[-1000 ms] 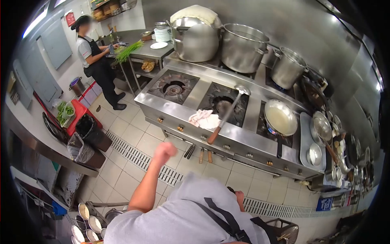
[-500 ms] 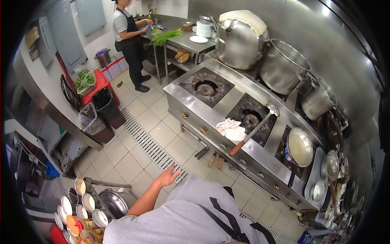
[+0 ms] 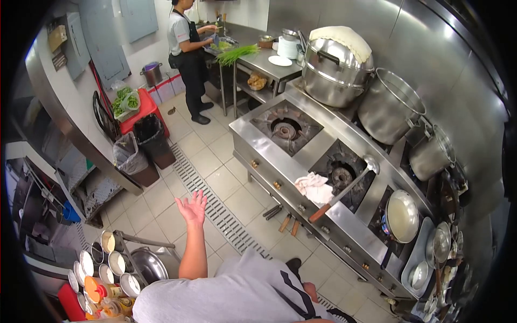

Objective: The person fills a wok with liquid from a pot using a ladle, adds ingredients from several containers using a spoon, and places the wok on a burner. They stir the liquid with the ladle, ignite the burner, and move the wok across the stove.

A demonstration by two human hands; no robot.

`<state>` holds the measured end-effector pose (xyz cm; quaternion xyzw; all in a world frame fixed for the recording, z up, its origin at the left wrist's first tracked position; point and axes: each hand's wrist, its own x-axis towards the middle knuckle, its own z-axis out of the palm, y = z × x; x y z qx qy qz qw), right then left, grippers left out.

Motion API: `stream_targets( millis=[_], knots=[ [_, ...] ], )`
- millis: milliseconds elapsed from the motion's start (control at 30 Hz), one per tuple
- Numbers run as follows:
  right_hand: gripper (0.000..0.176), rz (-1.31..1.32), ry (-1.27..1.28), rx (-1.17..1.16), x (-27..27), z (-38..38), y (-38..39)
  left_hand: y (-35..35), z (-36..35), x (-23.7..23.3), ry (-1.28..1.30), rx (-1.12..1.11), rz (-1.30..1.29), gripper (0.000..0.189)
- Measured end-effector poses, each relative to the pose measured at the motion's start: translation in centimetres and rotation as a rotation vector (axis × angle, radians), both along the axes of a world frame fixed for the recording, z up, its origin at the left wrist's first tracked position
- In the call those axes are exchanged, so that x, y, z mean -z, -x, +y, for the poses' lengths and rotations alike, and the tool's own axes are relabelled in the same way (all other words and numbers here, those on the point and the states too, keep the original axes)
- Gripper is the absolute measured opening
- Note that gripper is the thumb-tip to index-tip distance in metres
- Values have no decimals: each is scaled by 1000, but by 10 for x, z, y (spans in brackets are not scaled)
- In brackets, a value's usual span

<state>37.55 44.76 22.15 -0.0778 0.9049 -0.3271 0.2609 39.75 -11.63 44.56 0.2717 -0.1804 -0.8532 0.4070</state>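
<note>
My left hand (image 3: 192, 209) is raised over the floor, palm up with the fingers spread, holding nothing. Beneath and beside it runs a floor drain grate (image 3: 207, 210). At the right edge of my grey shirt shows a patch of skin, probably my right hand (image 3: 310, 291), its fingers hidden. Across the middle burner of the stove lies a ladle (image 3: 344, 192) with a wooden handle. A pinkish-white cloth (image 3: 314, 188) rests beside it on the stove's front. A pan (image 3: 402, 216) of pale liquid sits on the right burner, where a blue flame shows.
Large steel pots (image 3: 390, 105) line the back of the stove. A co-worker (image 3: 188, 54) stands at the far counter by long green stalks (image 3: 238, 54). Trash bins (image 3: 153, 140) stand to the left. Several containers and sauce bottles (image 3: 102, 289) fill the lower left, beside a steel bowl (image 3: 151, 265).
My left hand has swung left and upward, its palm turning up and fingers spreading. The view has shifted, so the stove sits lower and farther right. The skin patch by my shirt has appeared.
</note>
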Motion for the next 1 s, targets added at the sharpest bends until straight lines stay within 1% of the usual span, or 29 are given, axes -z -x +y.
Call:
stream_targets(
  millis=[33, 67, 133, 167, 200, 267, 367, 400, 467, 533, 600, 633, 667, 733, 767, 800, 833, 867, 933, 967, 1000],
  knots=[
    [27, -12, 41, 31, 16, 6, 7, 4, -7, -8, -43, -149, 118, 87],
    [27, -42, 74, 61, 12, 6, 5, 11, -15, -17, -43, -154, 104, 87],
    [28, -52, 103, 78, 7, 2, 5, 11, -20, -30, 55, 20, 349, 79],
    [28, -46, 185, 37, -5, 0, -3, 6, -18, -30, 60, 4, 350, 79],
    [25, -2, 11, 52, -7, -10, -3, 10, -22, -32, 101, 35, 358, 82],
    [24, 16, -4, 58, 17, -11, 4, 17, -23, -31, 152, 53, 384, 85],
    [24, 20, 55, 103, 56, -4, 10, 14, -5, -13, -22, 47, 251, 83],
    [24, 16, 79, 133, 65, -1, 12, 17, -3, -10, -21, 51, 254, 83],
    [23, 18, 207, 262, 105, 10, 9, 29, 4, -2, 13, 185, 186, 84],
    [23, -15, 451, 493, 154, 27, 4, 47, 11, -6, 20, 249, 165, 85],
    [23, -236, 163, 336, 47, 10, 9, 72, 15, -24, 46, 253, 206, 83],
    [25, -339, 48, 346, -3, -11, 12, 84, 17, -29, 83, 291, 236, 82],
    [27, -444, -62, 350, -27, -21, 9, 98, 18, -33, 121, 328, 271, 80],
    [26, -272, -111, 181, -17, -16, -3, 127, 30, -40, 131, 417, 227, 80],
    [26, -298, -126, 205, -19, -8, -16, 137, 41, -40, 161, 465, 205, 79],
    [25, -304, -4, 314, -21, -8, -20, 150, 53, -39, 148, 486, 193, 79],
    [24, -299, 131, 424, -18, -12, -22, 168, 63, -40, 196, 595, 123, 74],
    [24, -311, 138, 451, -13, -14, -23, 187, 76, -41, 244, 709, 48, 69],
    [27, -293, 234, 634, 10, -1, -47, 224, 108, -40, 507, 873, -140, 63],
    [27, -312, 234, 664, 7, 0, -64, 242, 125, -34, 503, 907, -153, 63],
    [28, -320, 187, 641, 1, -1, -72, 263, 140, -25, 798, 1016, -295, 61]
  ],
)
